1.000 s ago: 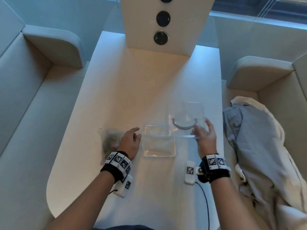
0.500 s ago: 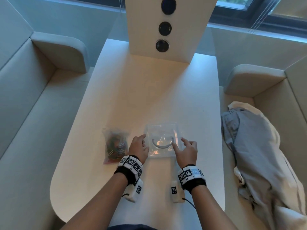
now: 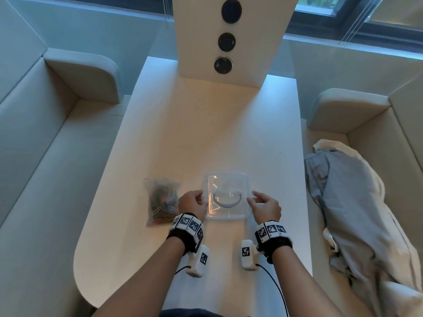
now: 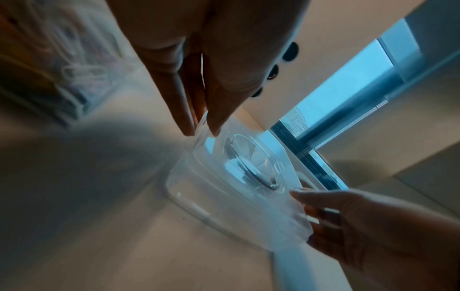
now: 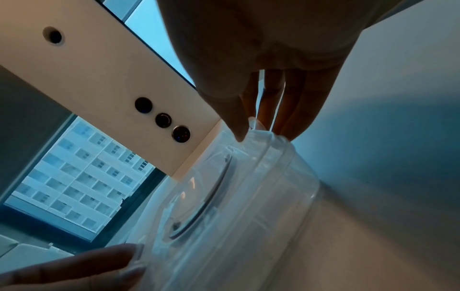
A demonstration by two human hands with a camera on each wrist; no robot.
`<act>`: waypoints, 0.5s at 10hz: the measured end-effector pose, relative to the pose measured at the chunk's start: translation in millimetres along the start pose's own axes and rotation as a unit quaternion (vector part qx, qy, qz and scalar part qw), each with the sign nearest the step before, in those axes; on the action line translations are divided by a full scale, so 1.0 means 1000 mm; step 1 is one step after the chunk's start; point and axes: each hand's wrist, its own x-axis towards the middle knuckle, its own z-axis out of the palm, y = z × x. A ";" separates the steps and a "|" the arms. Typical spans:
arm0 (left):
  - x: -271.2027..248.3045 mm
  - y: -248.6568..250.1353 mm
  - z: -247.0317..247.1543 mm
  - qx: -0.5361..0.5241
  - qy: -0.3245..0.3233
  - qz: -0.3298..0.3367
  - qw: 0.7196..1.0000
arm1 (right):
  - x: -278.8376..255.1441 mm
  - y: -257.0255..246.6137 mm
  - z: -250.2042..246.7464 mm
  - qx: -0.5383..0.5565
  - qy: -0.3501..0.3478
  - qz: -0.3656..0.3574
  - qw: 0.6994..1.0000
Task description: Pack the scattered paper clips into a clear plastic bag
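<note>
A clear bag stuffed with coloured paper clips (image 3: 162,201) lies on the table left of my left hand (image 3: 202,197). A closed clear plastic box (image 3: 242,179) with a grey arc (image 3: 226,203) on its lid sits between my hands. Over it stretches a thin, empty clear plastic bag (image 3: 211,202). Thumb and finger of my left hand (image 4: 199,133) pinch its left edge. My right hand (image 5: 263,135) pinches the right edge, where the film crinkles (image 4: 293,214). No loose clips show on the table.
The pale table (image 3: 206,122) runs away from me to an upright panel with round sockets (image 3: 226,40). Cushioned benches flank it. A heap of grey and white cloth (image 3: 348,202) lies on the right bench. Cables trail from both wrist units.
My right hand brought the lid with the grey arc from the right and set it on the box. My left hand left the clip bag. Both hands now pinch the thin bag's edges.
</note>
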 end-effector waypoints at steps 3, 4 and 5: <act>-0.005 0.007 -0.004 0.099 -0.023 0.088 0.991 | -0.012 -0.007 0.000 -0.049 0.020 -0.035 0.998; 0.000 0.000 -0.008 0.083 -0.039 0.084 0.992 | -0.015 -0.012 -0.001 -0.091 0.010 -0.044 0.995; -0.003 -0.014 -0.017 0.060 -0.091 0.066 0.992 | -0.011 -0.028 -0.019 -0.134 -0.022 -0.019 0.991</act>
